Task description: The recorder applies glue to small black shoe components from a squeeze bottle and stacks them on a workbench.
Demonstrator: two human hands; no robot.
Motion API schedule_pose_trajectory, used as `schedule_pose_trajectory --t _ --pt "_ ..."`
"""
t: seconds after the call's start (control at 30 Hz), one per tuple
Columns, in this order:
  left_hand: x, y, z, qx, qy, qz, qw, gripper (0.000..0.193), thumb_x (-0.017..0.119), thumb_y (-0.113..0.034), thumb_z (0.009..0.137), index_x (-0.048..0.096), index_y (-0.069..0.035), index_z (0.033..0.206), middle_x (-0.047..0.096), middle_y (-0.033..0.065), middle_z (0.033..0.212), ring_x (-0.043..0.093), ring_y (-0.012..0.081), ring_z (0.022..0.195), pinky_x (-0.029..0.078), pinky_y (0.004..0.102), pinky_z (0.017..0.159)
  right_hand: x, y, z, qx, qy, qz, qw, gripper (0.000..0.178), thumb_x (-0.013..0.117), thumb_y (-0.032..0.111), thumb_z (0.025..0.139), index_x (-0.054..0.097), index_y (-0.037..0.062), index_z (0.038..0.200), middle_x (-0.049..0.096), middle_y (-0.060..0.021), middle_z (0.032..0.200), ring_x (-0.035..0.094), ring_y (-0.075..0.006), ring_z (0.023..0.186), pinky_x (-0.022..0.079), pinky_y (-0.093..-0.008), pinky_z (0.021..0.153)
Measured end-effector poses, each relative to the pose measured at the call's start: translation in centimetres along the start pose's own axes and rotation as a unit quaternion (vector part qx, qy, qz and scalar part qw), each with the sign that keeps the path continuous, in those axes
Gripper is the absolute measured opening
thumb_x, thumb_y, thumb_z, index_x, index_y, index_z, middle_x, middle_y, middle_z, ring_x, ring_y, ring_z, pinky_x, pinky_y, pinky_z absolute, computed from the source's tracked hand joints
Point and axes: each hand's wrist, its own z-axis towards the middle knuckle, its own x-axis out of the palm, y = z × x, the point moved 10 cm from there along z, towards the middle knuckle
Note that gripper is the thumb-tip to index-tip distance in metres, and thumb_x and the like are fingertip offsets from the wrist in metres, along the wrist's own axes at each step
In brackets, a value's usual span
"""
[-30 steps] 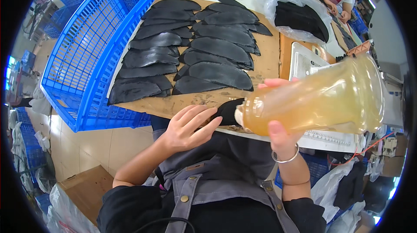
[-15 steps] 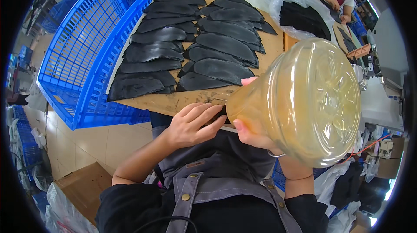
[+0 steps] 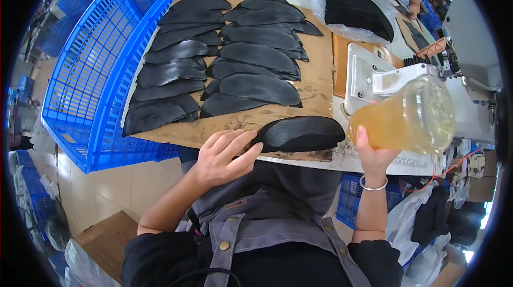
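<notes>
My left hand is closed around the left end of a black, curved, leaf-shaped piece, which lies along the near edge of a cardboard sheet. Its top has a faint sheen. To the right, my right hand grips a clear plastic bottle of amber liquid by its narrower part; the bottle is tipped sideways, its wide base pointing right. The mouth of the bottle cannot be made out. Beyond my hands, several similar black pieces lie overlapping in two columns on the cardboard.
A blue plastic crate stands against the table's left side. A white machine is right of the cardboard, behind the bottle. Farther back is a clear bag of black pieces; another person's hand shows at far right.
My right hand has moved right with the bottle, away from my left hand. The black piece, mostly hidden before, is now uncovered. My left hand still holds its end.
</notes>
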Motion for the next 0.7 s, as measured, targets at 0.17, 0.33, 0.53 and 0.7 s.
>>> schedule_pose_trajectory --t 0.17,0.33,0.53,0.7 --pt "0.0 -0.3 0.3 0.005 -0.008 0.001 1.000 0.037 0.068 -0.013 0.061 0.061 -0.015 0.098 0.062 0.0051 0.104 0.061 0.0198 0.087 0.046 0.0305 0.076 -2.4 1.2 -0.3 -0.014 -0.079 0.024 0.996 0.061 0.064 0.009 0.073 0.037 -0.0041 0.127 0.054 -0.0202 0.115 0.057 -0.0253 0.101 0.045 -0.0358 0.090" --pt "0.2 -0.1 -0.1 -0.012 -0.007 0.017 1.000 0.037 0.068 -0.012 0.060 0.062 -0.015 0.096 0.063 0.0054 0.102 0.061 0.0205 0.085 0.047 0.0316 0.076 6.5 5.6 -0.1 -0.115 0.111 0.013 0.987 0.064 0.068 0.023 0.071 0.040 -0.0022 0.122 0.054 -0.0180 0.110 0.055 -0.0238 0.095 0.047 -0.0345 0.081" --pt "4.8 2.4 -7.6 -0.005 0.085 -0.143 0.986 0.047 0.072 -0.030 0.059 0.063 -0.013 0.101 0.058 0.0141 0.109 0.051 0.0362 0.105 0.038 0.0534 0.089 10.1 9.3 0.7 -0.171 0.081 0.120 0.974 0.072 0.084 0.028 0.059 0.050 0.0012 0.116 0.060 -0.0151 0.103 0.063 -0.0281 0.086 0.051 -0.0328 0.074" --pt "0.1 -0.4 0.9 -0.005 0.001 -0.003 1.000 0.036 0.066 -0.007 0.059 0.062 -0.015 0.094 0.064 0.0058 0.102 0.062 0.0215 0.085 0.048 0.0318 0.075 6.5 6.4 0.3 -0.126 0.149 -0.047 0.980 0.068 0.077 0.024 0.064 0.046 0.0008 0.120 0.056 -0.0154 0.110 0.058 -0.0252 0.097 0.049 -0.0340 0.080"
